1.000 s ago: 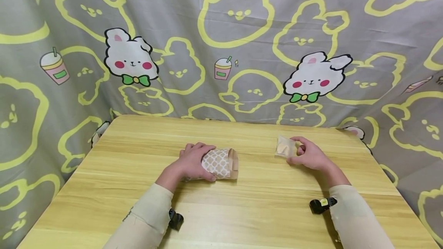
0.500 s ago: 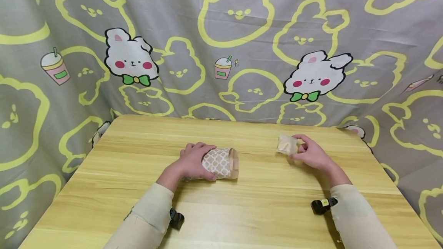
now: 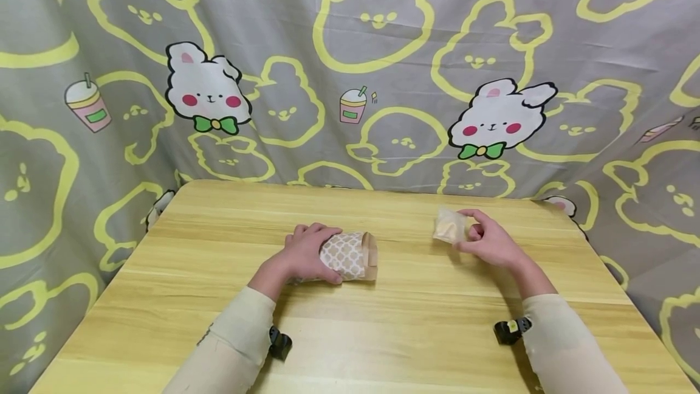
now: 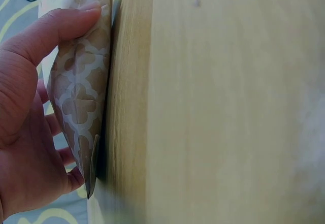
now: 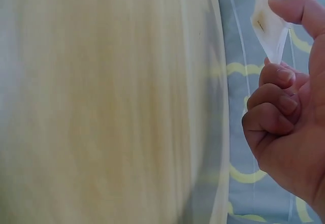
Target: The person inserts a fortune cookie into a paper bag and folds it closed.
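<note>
A brown paper bag (image 3: 344, 254) with a white lattice print lies on its side on the table, its open mouth facing right. My left hand (image 3: 310, 254) grips the bag's closed end from above, thumb on the near side, as the left wrist view of the bag (image 4: 78, 97) also shows. To the right, my right hand (image 3: 491, 242) pinches a small translucent packet (image 3: 449, 226) by its right edge, above the table. Something pale tan sits inside the packet; its kind is unclear. In the right wrist view the thumb holds the packet (image 5: 271, 23), with the other fingers curled.
The wood-grain table (image 3: 383, 333) stretches between and in front of the hands. A grey curtain (image 3: 383, 78) with rabbit prints hangs along the back edge and both sides. Black wrist cameras sit on both forearms.
The right hand has lifted the small packet slightly and tilted it, with a small shift back to the left just now. The left hand and the paper bag stay in place.
</note>
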Demonstrator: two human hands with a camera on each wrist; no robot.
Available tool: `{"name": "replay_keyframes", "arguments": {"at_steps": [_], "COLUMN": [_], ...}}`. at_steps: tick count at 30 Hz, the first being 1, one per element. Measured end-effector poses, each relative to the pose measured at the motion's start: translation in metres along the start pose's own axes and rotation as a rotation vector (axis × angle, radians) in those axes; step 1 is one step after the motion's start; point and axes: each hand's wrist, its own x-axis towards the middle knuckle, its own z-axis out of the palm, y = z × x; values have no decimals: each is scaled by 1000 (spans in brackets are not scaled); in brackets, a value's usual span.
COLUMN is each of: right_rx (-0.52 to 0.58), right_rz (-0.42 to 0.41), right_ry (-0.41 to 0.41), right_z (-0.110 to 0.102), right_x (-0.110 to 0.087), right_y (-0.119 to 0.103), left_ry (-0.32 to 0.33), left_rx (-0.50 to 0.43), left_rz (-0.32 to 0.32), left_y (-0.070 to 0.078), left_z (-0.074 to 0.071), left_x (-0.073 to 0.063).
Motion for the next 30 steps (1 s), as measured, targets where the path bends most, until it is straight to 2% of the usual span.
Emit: {"name": "replay_keyframes", "arguments": {"at_steps": [9, 21, 30], "right_rx": [6, 44, 12], "right_rz": [-22, -114, -166], "right_ry": [-28, -75, -118], "right_z": [9, 33, 47], "right_x": [-8, -13, -14], "right_y": [-15, -35, -56], "left_ry": [-9, -3, -7], "left_rx": [-6, -4, 8], "left_rz": [-2, -10, -15], "left_y": [3, 3, 4], "left_z": [-1, -1, 0], "left_x": [0, 0, -1]}}
